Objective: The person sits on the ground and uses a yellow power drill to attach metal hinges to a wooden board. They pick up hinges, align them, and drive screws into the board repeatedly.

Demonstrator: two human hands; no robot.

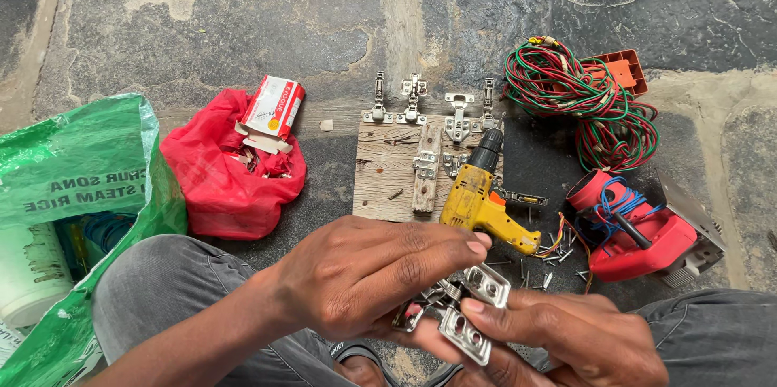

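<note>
Head view looked down past my knees to a wooden board (388,172) on the stone floor, and I place everything else from that board. Nearer to me than the board, just above my lap, my left hand (368,274) curled over a metal cabinet hinge (461,310), fingers bent and pressed around its body, one fingertip (481,239) reaching out over the plate. My right hand (566,334) came up from below and pinched the same hinge, thumb (486,306) on its silver mounting plate. So both hands were closed on that one hinge, well short of the board's near edge

On the board itself a yellow drill (479,205) lay tilted, its black chuck pointing away from me and its handle hanging off the board's right near corner. Along the board's far edge stood a row of spare hinges (429,104), and a narrow wood strip (426,172) lay lengthwise on the board. Right of the board, loose screws (550,256) were scattered on the floor beside a red power tool (639,233), with a coil of red and green wire (583,104) beyond it. Left of the board sat a red plastic bag (227,176) with a small red and white box (273,108) on top, and farther left a green sack (81,184)
</note>
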